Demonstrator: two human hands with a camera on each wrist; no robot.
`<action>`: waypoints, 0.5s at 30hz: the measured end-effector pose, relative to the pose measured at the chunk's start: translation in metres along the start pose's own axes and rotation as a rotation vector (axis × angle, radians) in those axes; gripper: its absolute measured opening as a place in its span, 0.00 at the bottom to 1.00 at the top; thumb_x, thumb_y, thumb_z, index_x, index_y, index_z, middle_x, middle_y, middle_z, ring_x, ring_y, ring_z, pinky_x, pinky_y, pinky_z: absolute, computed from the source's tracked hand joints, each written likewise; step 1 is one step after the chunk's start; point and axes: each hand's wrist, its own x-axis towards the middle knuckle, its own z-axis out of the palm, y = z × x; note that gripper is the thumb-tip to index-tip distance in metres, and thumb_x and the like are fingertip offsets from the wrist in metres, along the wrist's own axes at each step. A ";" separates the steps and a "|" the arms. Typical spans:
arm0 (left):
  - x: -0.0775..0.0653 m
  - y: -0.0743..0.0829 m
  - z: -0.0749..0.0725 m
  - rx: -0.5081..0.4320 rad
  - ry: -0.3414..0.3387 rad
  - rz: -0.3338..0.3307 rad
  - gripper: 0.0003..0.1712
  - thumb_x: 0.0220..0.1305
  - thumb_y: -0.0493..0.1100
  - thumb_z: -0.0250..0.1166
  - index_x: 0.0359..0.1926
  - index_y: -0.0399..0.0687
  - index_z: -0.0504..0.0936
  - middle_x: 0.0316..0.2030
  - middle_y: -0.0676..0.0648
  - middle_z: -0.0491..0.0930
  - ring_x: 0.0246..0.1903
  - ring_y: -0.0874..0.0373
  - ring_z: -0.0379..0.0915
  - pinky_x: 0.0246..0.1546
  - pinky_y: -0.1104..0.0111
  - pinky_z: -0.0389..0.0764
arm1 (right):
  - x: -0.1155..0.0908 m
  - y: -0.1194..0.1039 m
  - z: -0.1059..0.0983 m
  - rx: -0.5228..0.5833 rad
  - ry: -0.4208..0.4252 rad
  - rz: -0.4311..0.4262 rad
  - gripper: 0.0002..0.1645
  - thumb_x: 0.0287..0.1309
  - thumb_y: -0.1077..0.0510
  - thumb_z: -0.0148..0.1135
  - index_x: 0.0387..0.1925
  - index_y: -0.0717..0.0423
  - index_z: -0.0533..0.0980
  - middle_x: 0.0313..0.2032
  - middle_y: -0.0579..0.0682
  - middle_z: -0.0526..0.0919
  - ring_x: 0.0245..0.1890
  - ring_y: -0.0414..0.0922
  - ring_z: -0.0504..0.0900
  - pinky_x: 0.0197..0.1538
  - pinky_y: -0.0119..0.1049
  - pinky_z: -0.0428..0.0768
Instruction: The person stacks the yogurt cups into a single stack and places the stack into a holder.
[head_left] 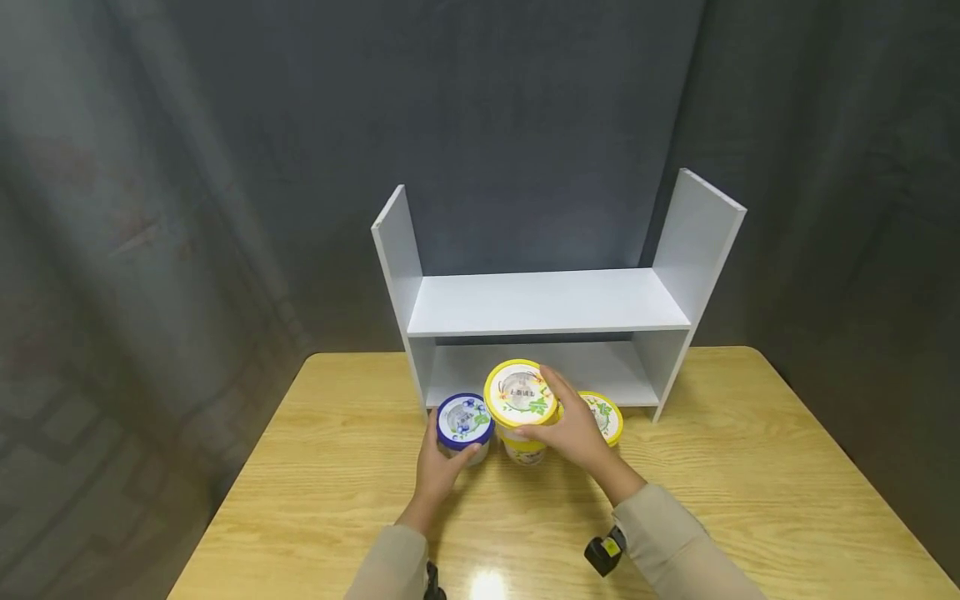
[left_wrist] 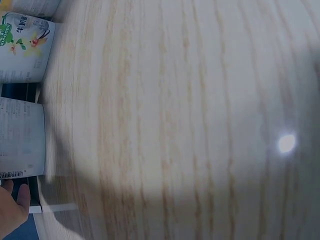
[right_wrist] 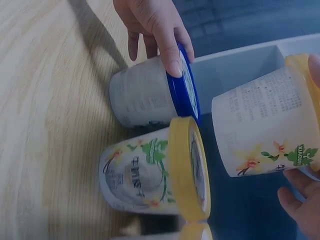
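Note:
My right hand (head_left: 566, 425) grips a yellow-lidded ice cream tub (head_left: 520, 396) around its lid and holds it up, tilted in the right wrist view. Below it, a second yellow-lidded tub (right_wrist: 145, 170) stands on the table, mostly hidden in the head view. My left hand (head_left: 438, 471) holds the blue-lidded tub (head_left: 465, 421) between thumb and fingers, with the thumb on the lid's edge in the right wrist view. That tub stands on the table beside the second yellow one. Partly behind my right hand is another yellow-lidded tub (head_left: 603, 417).
A white two-tier shelf (head_left: 547, 304) with upright side panels stands at the back of the wooden table (head_left: 750, 467), just behind the tubs. Dark curtains (head_left: 540, 125) hang behind and at both sides. A black wrist device (head_left: 604, 552) is strapped at my right sleeve.

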 end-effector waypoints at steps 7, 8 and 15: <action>0.000 -0.002 0.003 -0.018 -0.008 -0.002 0.55 0.37 0.47 0.72 0.64 0.41 0.50 0.60 0.39 0.55 0.60 0.47 0.49 0.59 0.54 0.48 | 0.014 -0.004 0.012 0.020 -0.014 -0.001 0.60 0.27 0.42 0.71 0.63 0.53 0.52 0.62 0.55 0.53 0.61 0.54 0.51 0.59 0.54 0.53; 0.000 -0.002 0.003 -0.021 -0.009 -0.001 0.55 0.37 0.47 0.72 0.64 0.41 0.50 0.60 0.39 0.55 0.59 0.47 0.49 0.59 0.54 0.48 | 0.015 -0.005 0.013 0.021 -0.014 -0.003 0.60 0.28 0.41 0.71 0.63 0.53 0.52 0.62 0.55 0.54 0.61 0.53 0.52 0.59 0.53 0.53; -0.001 -0.002 0.004 -0.019 -0.020 0.002 0.55 0.39 0.46 0.71 0.64 0.42 0.48 0.60 0.39 0.55 0.59 0.46 0.49 0.59 0.53 0.49 | 0.024 -0.006 0.023 0.053 -0.032 -0.017 0.59 0.28 0.41 0.71 0.63 0.52 0.53 0.61 0.53 0.57 0.59 0.52 0.55 0.58 0.53 0.55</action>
